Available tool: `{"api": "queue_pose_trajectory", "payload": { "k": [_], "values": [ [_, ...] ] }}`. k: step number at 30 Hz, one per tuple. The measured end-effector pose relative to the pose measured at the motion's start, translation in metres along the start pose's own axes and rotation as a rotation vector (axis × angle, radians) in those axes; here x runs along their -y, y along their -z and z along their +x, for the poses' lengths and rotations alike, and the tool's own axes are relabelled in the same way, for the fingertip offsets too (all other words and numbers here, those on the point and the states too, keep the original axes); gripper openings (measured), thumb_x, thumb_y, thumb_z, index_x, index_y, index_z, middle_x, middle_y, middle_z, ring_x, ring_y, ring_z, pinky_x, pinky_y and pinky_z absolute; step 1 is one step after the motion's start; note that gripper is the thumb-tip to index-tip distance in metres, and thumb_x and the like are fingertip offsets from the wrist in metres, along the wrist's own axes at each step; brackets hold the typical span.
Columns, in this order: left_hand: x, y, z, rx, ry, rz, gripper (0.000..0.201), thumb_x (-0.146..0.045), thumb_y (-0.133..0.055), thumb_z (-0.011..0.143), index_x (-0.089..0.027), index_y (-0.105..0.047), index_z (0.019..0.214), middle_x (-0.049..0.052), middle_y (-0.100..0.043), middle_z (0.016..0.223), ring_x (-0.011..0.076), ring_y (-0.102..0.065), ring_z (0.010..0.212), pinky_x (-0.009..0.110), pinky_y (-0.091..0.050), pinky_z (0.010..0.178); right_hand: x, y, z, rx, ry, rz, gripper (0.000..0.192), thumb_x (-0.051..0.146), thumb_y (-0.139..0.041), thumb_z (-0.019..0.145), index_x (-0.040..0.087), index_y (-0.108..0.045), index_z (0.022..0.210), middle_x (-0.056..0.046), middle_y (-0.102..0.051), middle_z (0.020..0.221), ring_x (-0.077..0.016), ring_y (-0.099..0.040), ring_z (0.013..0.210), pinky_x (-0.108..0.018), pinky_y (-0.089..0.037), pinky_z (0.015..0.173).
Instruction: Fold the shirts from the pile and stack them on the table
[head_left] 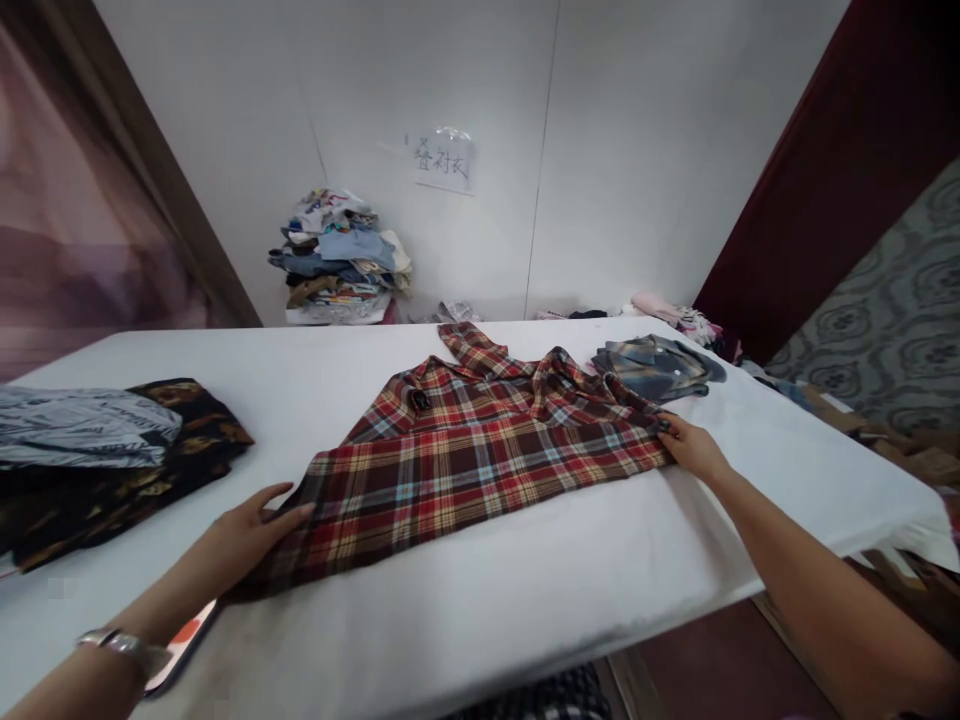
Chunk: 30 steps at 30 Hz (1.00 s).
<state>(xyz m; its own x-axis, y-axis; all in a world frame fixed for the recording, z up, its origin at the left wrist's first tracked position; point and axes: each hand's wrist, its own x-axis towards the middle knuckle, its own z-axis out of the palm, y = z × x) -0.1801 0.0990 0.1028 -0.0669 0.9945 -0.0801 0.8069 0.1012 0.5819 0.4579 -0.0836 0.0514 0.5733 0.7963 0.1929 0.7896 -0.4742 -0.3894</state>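
A red, brown and yellow plaid shirt (450, 470) lies on the white table, partly folded over, with one sleeve (471, 345) sticking out toward the far edge. My left hand (255, 525) rests at the shirt's near-left corner, fingers stretched and apart, touching the cloth. At the opposite end, my right hand (690, 448) has its fingers closed on the shirt's right edge. Just beyond that hand sits a folded grey-blue plaid shirt (656, 365). Under my left wrist, a phone (184, 645) is partly covered.
Dark patterned and grey-white printed clothes (82, 430) lie at the table's left. A tall pile of folded clothes (345, 260) stands behind the far edge. More garments (675, 315) are heaped at the back right. A paper sign (444, 160) hangs on the wall. Boxes (922, 455) stand at right.
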Motion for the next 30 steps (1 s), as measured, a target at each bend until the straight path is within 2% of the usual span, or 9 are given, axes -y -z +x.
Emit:
{"api": "queue_pose_trajectory", "payload": {
  "k": [4, 7, 9, 11, 15, 18, 20, 23, 30],
  "values": [
    [0.019, -0.012, 0.006, 0.040, -0.077, 0.150, 0.046, -0.056, -0.054, 0.061, -0.030, -0.060, 0.098, -0.002, -0.069, 0.066, 0.0287, -0.067, 0.075, 0.034, -0.049, 0.072, 0.005, 0.001, -0.001, 0.042, 0.021, -0.193, 0.046, 0.025, -0.051, 0.081, 0.022, -0.058, 0.127, -0.007, -0.072, 0.099, -0.0237, -0.066, 0.087, -0.032, -0.049, 0.075],
    [0.035, -0.016, 0.002, 0.022, -0.195, 0.286, 0.043, -0.054, -0.046, 0.069, -0.031, -0.057, 0.104, 0.003, -0.071, 0.078, 0.0296, -0.066, 0.082, 0.037, -0.049, 0.077, 0.014, 0.001, -0.008, -0.020, 0.085, -0.250, 0.046, 0.020, -0.048, 0.081, 0.022, -0.058, 0.126, -0.009, -0.067, 0.115, -0.0247, -0.064, 0.098, -0.034, -0.049, 0.082],
    [0.033, -0.013, -0.003, 0.023, -0.200, 0.406, 0.048, -0.054, -0.040, 0.075, -0.029, -0.055, 0.113, 0.008, -0.072, 0.090, 0.0312, -0.067, 0.086, 0.040, -0.049, 0.078, 0.029, 0.001, -0.014, -0.099, 0.185, -0.226, 0.043, 0.019, -0.046, 0.082, 0.020, -0.061, 0.123, -0.011, -0.063, 0.121, -0.0255, -0.061, 0.105, -0.037, -0.048, 0.090],
    [0.018, -0.007, -0.008, 0.010, -0.174, 0.522, 0.053, -0.053, -0.034, 0.079, -0.026, -0.052, 0.122, 0.011, -0.070, 0.104, 0.0331, -0.066, 0.091, 0.043, -0.048, 0.079, 0.051, 0.000, -0.017, -0.145, 0.326, -0.134, 0.039, 0.023, -0.043, 0.086, 0.019, -0.062, 0.120, -0.011, -0.062, 0.122, -0.0253, -0.058, 0.111, -0.039, -0.045, 0.097],
    [-0.047, -0.005, -0.017, -0.094, -0.329, 0.586, 0.050, -0.049, -0.028, 0.087, -0.022, -0.055, 0.119, 0.011, -0.066, 0.116, 0.0306, -0.063, 0.102, 0.041, -0.049, 0.078, 0.101, -0.015, -0.021, -0.010, 0.580, 0.064, 0.039, 0.036, -0.040, 0.093, 0.020, -0.061, 0.123, -0.010, -0.055, 0.133, -0.0221, -0.049, 0.125, -0.039, -0.038, 0.107],
    [-0.103, -0.025, -0.018, -0.060, -0.541, 0.522, 0.044, -0.044, -0.031, 0.090, -0.022, -0.057, 0.118, 0.009, -0.065, 0.115, 0.0266, -0.063, 0.098, 0.036, -0.049, 0.073, 0.120, -0.034, -0.022, 0.203, 0.631, 0.005, 0.047, 0.044, -0.039, 0.094, 0.021, -0.054, 0.132, -0.010, -0.042, 0.147, -0.0260, -0.030, 0.140, -0.047, -0.028, 0.112],
    [-0.141, -0.046, -0.017, -0.017, -0.709, 0.471, 0.039, -0.040, -0.036, 0.090, -0.022, -0.058, 0.118, 0.008, -0.064, 0.115, 0.0236, -0.063, 0.098, 0.033, -0.049, 0.075, 0.123, -0.046, -0.025, 0.285, 0.590, -0.063, 0.053, 0.049, -0.036, 0.095, 0.022, -0.047, 0.139, -0.009, -0.032, 0.153, -0.0280, -0.019, 0.144, -0.053, -0.021, 0.113],
    [-0.197, -0.086, -0.014, 0.040, -0.919, 0.418, 0.033, -0.034, -0.041, 0.090, -0.023, -0.059, 0.114, 0.006, -0.063, 0.113, 0.0199, -0.063, 0.097, 0.030, -0.049, 0.078, 0.121, -0.055, -0.029, 0.307, 0.552, -0.099, 0.056, 0.052, -0.028, 0.097, 0.025, -0.038, 0.145, -0.007, -0.022, 0.156, -0.0255, -0.011, 0.146, -0.052, -0.013, 0.115],
    [-0.324, -0.193, -0.004, 0.123, -1.180, 0.402, 0.025, -0.022, -0.044, 0.090, -0.020, -0.061, 0.108, 0.008, -0.060, 0.109, 0.0189, -0.059, 0.099, 0.030, -0.048, 0.081, 0.123, -0.050, -0.030, 0.300, 0.542, -0.060, 0.056, 0.054, -0.028, 0.096, 0.026, -0.041, 0.143, -0.008, -0.024, 0.156, -0.0264, -0.013, 0.145, -0.052, -0.012, 0.115]
  ]
}}
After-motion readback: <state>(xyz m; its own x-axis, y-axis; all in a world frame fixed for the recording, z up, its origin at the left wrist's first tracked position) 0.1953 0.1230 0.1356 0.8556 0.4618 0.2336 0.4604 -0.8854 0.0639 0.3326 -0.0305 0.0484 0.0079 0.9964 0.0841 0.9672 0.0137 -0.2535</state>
